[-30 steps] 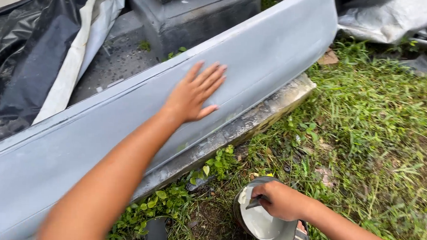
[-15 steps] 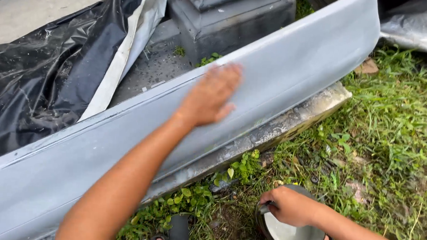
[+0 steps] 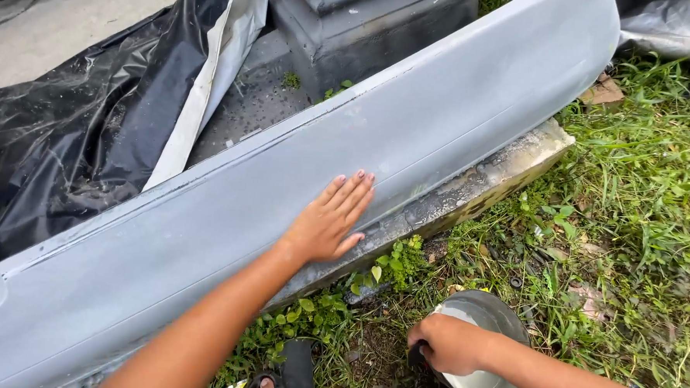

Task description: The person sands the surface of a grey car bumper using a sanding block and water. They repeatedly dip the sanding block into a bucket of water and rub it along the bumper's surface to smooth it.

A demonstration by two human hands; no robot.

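Long grey primed body panel (image 3: 228,212) runs diag. from lower left to upper right, tilted w/ its lower edge resting on a concrete curb (image 3: 477,184). Black plastic sheet (image 3: 76,143) w/ white underside lies crumpled behind it, upper left, next to a dark concrete block (image 3: 368,24). Grass (image 3: 639,214) covers the ground to the right; weeds along the curb base. Left hand (image 3: 328,220) lies flat on the panel face near its lower edge, fingers straight and together, palm pressed on — grip released, nothing held. Right hand (image 3: 451,344) low in frame, grip clenched on the near rim of a grey round bowl (image 3: 481,355) sitting on the grass just below the curb; what's inside the fist can't be told. Dark sandal (image 3: 287,374) at bottom edge, toes showing.
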